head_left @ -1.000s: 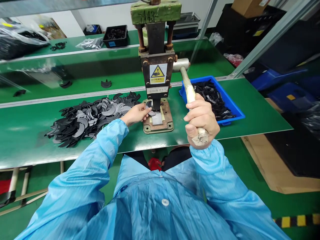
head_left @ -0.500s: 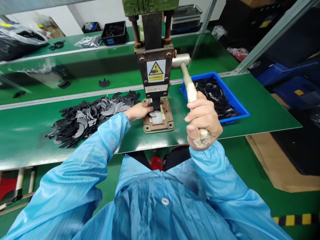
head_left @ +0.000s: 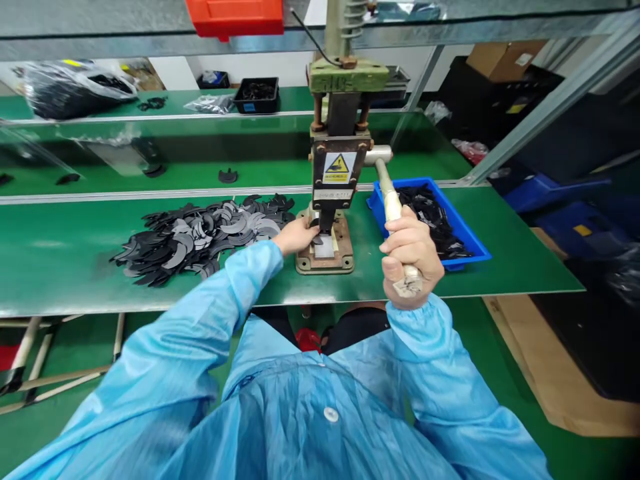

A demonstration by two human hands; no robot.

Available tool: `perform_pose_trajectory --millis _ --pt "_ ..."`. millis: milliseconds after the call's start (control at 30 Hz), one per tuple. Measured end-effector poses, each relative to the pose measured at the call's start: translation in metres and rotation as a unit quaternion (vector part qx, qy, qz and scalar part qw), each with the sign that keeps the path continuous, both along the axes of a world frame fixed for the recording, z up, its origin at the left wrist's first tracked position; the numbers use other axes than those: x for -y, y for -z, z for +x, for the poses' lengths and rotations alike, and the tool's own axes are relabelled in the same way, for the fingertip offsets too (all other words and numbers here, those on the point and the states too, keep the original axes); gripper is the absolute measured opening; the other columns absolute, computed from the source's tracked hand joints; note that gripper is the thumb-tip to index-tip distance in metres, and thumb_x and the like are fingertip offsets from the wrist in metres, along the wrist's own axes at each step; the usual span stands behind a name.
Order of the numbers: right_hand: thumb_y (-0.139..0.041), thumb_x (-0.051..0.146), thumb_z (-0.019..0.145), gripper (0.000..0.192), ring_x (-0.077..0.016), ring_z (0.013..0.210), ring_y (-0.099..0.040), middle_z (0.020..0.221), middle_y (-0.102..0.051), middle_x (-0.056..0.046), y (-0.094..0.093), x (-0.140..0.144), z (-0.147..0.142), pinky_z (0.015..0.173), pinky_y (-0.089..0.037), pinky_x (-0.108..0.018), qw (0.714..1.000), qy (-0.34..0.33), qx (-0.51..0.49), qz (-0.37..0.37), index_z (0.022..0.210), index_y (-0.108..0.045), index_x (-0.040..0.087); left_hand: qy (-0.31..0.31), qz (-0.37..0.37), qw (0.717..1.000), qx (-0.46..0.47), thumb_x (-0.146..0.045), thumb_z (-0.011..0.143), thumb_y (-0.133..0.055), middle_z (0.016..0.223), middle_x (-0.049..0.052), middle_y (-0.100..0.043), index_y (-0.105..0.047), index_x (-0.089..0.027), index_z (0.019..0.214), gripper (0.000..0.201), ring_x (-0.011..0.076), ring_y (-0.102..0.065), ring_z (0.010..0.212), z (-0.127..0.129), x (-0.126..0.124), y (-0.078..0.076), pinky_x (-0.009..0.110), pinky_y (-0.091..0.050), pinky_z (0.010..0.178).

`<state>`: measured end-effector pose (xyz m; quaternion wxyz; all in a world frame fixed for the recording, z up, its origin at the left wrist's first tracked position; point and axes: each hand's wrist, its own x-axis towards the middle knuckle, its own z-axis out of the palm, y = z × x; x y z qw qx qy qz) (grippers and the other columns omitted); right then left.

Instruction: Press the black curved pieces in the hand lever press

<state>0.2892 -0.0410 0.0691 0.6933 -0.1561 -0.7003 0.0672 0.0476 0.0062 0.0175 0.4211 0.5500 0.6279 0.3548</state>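
While the right hand (head_left: 411, 257) stays clenched on the press lever (head_left: 389, 193), the left hand (head_left: 297, 235) has pushed its pinched crescent piece (head_left: 314, 233) under the ram — seated, likely ready for pressing.

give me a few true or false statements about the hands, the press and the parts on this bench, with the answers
1. The right hand grips the lever of the press. True.
2. The left hand is in the blue bin. False: it is at the press base, beside the punch.
3. The pile of black crescent parts lies left of the press. True.
4. The blue bin is empty. False: it holds black parts.
5. The warning sticker on the press is red. False: it is yellow with a black triangle.
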Motion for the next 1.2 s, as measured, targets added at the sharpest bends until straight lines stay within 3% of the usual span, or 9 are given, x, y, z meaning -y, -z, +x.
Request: perform_pose_trajectory --millis 100,233,367,533,733,833,1000,1133,1200 --pt "-0.076 0.046 0.089 0.034 -0.0212 0.097 -0.075 0.075 -0.07 0.003 0.001 -0.004 0.0 0.116 -0.059 -0.062 1.0 0.005 -0.012 0.013 0.069 -0.059 0.024 -0.001 0.136 0.99 -0.031 -0.038 0.102 -0.067 0.083 0.003 -0.07 -0.073 -0.022 0.111 0.019 0.0187 -0.066 0.075 0.003 0.055 0.017 0.03 -0.055 0.075" --pt "-0.079 0.049 0.085 0.037 -0.0236 0.09 -0.075 0.07 -0.069 0.001 0.005 -0.011 -0.005 0.112 -0.058 -0.065 0.998 0.009 -0.057 0.021 0.065 -0.059 0.024 0.055 0.207 0.97 -0.117 -0.046 0.106 -0.059 0.109 0.011 -0.075 -0.073 -0.024 0.126 0.032 0.0248 -0.071 0.101 -0.019 0.14 0.043 0.039 -0.058 0.094" --pt "-0.082 0.055 0.08 0.045 -0.0234 0.084 -0.074 0.063 -0.067 0.001 0.008 -0.015 -0.011 0.108 -0.058 -0.065 0.994 0.008 -0.104 0.012 0.059 -0.058 0.024 -0.073 0.188 0.923 -0.327 -0.047 0.103 -0.063 0.135 0.017 -0.074 -0.073 -0.023 0.134 0.04 0.0369 -0.064 0.133 -0.086 0.19 0.058 0.055 -0.046 0.118" --pt "-0.081 0.059 0.081 0.051 -0.0225 0.084 -0.074 0.063 -0.066 0.002 0.008 -0.016 -0.014 0.107 -0.058 -0.065 0.993 0.011 -0.115 0.019 0.057 -0.055 0.023 -0.084 0.144 0.882 -0.44 -0.056 0.101 -0.064 0.172 0.018 -0.05 -0.058 -0.022 0.16 0.069 0.0436 -0.034 0.165 -0.14 0.188 0.064 0.063 -0.023 0.134" --pt "-0.078 0.048 0.085 0.036 -0.0236 0.091 -0.075 0.069 -0.068 0.001 0.005 -0.009 -0.008 0.113 -0.057 -0.066 0.998 0.01 -0.061 0.016 0.067 -0.06 0.024 0.041 0.171 0.879 -0.442 -0.06 0.102 -0.062 0.17 0.022 -0.051 -0.054 -0.021 0.165 0.075 0.0448 -0.034 0.166 -0.106 0.191 0.069 0.072 -0.003 0.136" --pt "-0.077 0.046 0.088 0.033 -0.0229 0.095 -0.074 0.072 -0.067 0.001 0.004 -0.006 -0.005 0.117 -0.056 -0.066 0.999 0.007 -0.036 0.016 0.071 -0.06 0.024 0.123 0.209 0.879 -0.411 -0.052 0.1 -0.069 0.156 0.02 -0.065 -0.064 -0.026 0.156 0.062 0.042 -0.047 0.159 -0.092 0.204 0.076 0.069 -0.019 0.135" --pt "-0.076 0.042 0.089 0.029 -0.0226 0.096 -0.073 0.074 -0.068 0.001 0.004 -0.004 -0.004 0.118 -0.056 -0.067 1.0 0.005 -0.026 0.014 0.073 -0.06 0.024 0.148 0.235 0.887 -0.367 -0.026 0.105 -0.06 0.123 0.013 -0.079 -0.076 -0.035 0.138 0.037 0.033 -0.07 0.134 -0.086 0.209 0.085 0.056 -0.055 0.111" --pt "-0.075 0.043 0.089 0.03 -0.0227 0.095 -0.074 0.073 -0.067 0.001 0.004 -0.004 -0.004 0.116 -0.057 -0.068 0.999 0.009 -0.029 0.011 0.072 -0.059 0.024 0.169 0.248 0.899 -0.318 -0.027 0.109 -0.053 0.105 0.012 -0.079 -0.079 -0.031 0.129 0.033 0.0278 -0.075 0.109 -0.084 0.201 0.072 0.046 -0.06 0.095" --pt "-0.075 0.044 0.089 0.031 -0.0226 0.095 -0.073 0.073 -0.066 0.001 0.005 -0.005 -0.004 0.116 -0.058 -0.068 0.999 0.015 -0.028 0.013 0.072 -0.058 0.024 0.13 0.245 0.922 -0.269 -0.034 0.109 -0.055 0.103 0.011 -0.077 -0.079 -0.027 0.124 0.029 0.0249 -0.074 0.1 -0.083 0.189 0.058 0.04 -0.059 0.089"
